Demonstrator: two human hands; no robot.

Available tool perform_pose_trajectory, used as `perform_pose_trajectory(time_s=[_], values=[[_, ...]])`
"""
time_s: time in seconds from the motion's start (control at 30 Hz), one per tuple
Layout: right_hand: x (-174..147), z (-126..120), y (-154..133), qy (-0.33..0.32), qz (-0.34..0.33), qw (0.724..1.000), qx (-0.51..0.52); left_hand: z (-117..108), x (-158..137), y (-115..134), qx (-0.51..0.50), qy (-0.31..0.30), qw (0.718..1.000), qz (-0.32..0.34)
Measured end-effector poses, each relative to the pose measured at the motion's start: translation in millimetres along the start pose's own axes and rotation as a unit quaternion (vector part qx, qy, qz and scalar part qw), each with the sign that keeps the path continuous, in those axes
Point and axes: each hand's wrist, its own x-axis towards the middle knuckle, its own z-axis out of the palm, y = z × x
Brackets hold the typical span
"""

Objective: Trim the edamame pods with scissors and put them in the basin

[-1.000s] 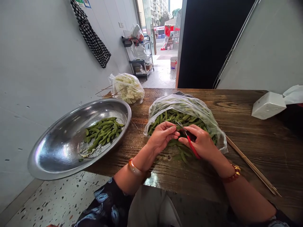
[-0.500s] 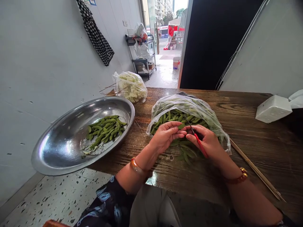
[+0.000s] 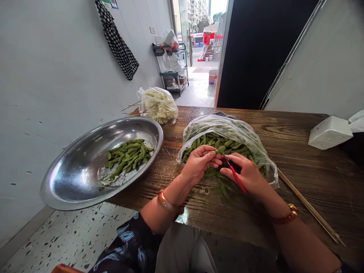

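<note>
My left hand (image 3: 201, 162) pinches a green edamame pod (image 3: 220, 149) between thumb and fingers, in front of the open plastic bag. My right hand (image 3: 247, 172) is closed around red-handled scissors (image 3: 236, 176), whose blades point up and left against the pod. Behind both hands, the clear plastic bag (image 3: 256, 138) lies full of edamame pods (image 3: 230, 144). Several loose pods (image 3: 224, 185) lie on the table below my right hand. To the left, a large metal basin (image 3: 76, 178) holds a heap of pods (image 3: 129, 157) and small trimmings.
Bamboo skewers (image 3: 309, 208) lie on the wooden table (image 3: 290, 151) at right. A bag of cauliflower (image 3: 159, 106) sits at the back left, with thin sticks beside it. A white tissue pack (image 3: 330, 132) stands on the right. Beyond the table is a wheeled cart (image 3: 172, 70) by the doorway.
The scissor blades have turned left and come onto the pod in my left hand. My right hand has shifted slightly left; the whole view has drifted a little.
</note>
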Motion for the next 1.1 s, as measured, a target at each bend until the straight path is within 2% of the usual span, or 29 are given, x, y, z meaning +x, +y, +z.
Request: perform_pose_trajectory(time_s=[0.6, 1.1], values=[[-2, 5, 3, 0.012, -0.013, 1.000, -0.022, 3, -1, -4, 0.081, 0.011, 0.997, 0.015], [-2, 3, 2, -0.003, 0.009, 0.999, -0.040, 4, -2, -4, 0.151, 0.003, 0.987, 0.046]])
